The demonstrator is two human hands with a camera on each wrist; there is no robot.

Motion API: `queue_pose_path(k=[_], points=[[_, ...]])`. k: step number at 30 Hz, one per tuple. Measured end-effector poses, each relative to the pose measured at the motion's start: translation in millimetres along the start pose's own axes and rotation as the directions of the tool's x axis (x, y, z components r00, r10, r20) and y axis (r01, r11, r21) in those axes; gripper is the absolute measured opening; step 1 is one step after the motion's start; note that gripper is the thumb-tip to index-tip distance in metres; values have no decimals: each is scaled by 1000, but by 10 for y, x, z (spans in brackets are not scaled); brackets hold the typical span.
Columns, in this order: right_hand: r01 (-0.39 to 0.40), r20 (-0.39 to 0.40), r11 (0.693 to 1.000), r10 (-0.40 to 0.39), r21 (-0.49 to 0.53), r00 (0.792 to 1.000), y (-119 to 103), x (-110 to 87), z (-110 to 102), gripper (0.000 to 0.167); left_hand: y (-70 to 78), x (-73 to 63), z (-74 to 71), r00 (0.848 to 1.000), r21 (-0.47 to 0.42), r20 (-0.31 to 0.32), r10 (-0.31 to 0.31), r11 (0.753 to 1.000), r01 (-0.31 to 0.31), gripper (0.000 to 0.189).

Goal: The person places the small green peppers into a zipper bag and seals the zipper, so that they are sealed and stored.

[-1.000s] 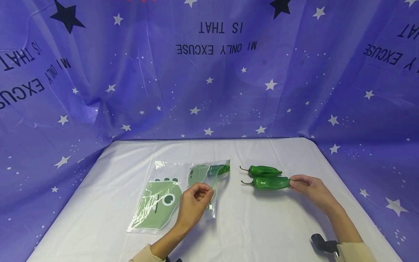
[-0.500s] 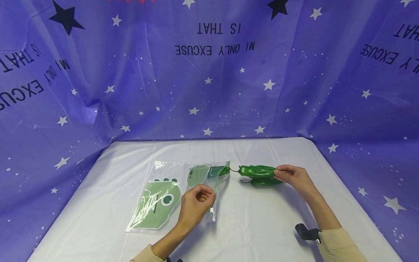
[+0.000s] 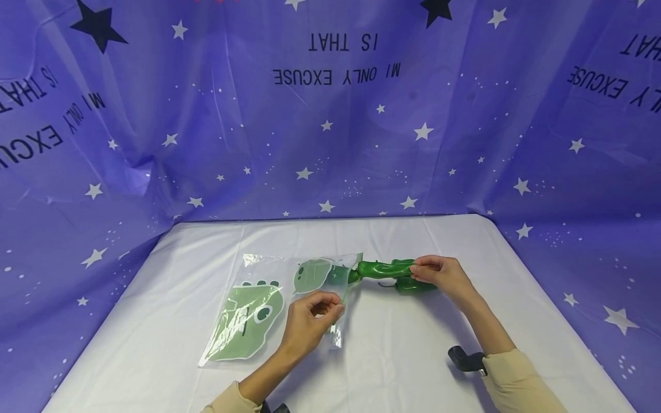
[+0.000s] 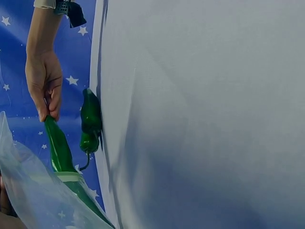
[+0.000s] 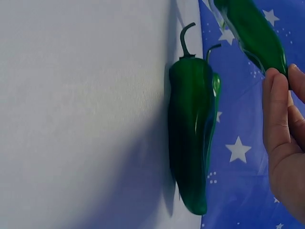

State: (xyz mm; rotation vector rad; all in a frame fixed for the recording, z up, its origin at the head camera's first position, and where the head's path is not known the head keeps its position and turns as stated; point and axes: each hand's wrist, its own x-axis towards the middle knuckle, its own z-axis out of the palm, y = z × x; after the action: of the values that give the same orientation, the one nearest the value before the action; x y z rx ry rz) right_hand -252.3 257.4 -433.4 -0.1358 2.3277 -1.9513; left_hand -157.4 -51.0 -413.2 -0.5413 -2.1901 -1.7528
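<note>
A green pepper (image 3: 382, 269) was at the mouth of a clear bag (image 3: 248, 335), stem end first.
The right hand (image 3: 443, 279) pinched its tip, and the left hand (image 3: 308, 321) pinched the bag's edge. To do this step well, it seemed best to hold the mouth wide, guide the pepper straight, and mind the stem end, which could catch on the rim. Two more peppers (image 5: 190, 124) lay close together on the white cloth (image 3: 392, 355).

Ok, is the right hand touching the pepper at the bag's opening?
Touching. The right wrist view shows it plainly: the right hand has its fingertips on the end of the pepper, with no gap between.
</note>
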Motion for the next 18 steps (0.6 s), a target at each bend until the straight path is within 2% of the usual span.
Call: queue_pose_path(k=[6,18], points=[[-10,21,998,12,-63,1000,-42,6,93,41,-8,24,-7,1000,16,-2,18,1000,-17,9],[5,15,992,-3,-129,1000,-30,69,269,33,-12,45,5,998,30,3,59,998,-59,9]])
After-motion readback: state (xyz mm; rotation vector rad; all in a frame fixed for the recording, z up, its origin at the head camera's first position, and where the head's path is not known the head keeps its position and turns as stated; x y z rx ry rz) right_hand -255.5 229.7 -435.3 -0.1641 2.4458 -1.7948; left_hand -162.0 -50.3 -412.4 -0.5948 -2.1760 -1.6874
